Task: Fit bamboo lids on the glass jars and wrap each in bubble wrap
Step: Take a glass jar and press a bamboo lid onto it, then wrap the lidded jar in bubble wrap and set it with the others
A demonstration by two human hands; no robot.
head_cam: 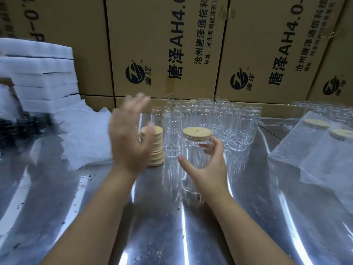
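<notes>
My right hand [207,165] grips a clear glass jar [193,159] around its side, fingers curled behind the glass. A round bamboo lid [197,133] with a small hole sits on the jar's mouth. My left hand [129,134] hovers blurred to the left of the jar, fingers straight and spread, holding nothing. Behind that hand stands a stack of bamboo lids [156,150]. Several open glass jars [210,119] stand in a cluster behind. Pieces of bubble wrap [84,138] lie in a pile at the left.
At the right, lidded jars wrapped in bubble wrap [321,150] lie on the shiny metal table [162,226]. More open jars [324,109] stand at the far right. White foam sheets [42,77] are stacked at the left. Cardboard boxes [168,44] wall off the back.
</notes>
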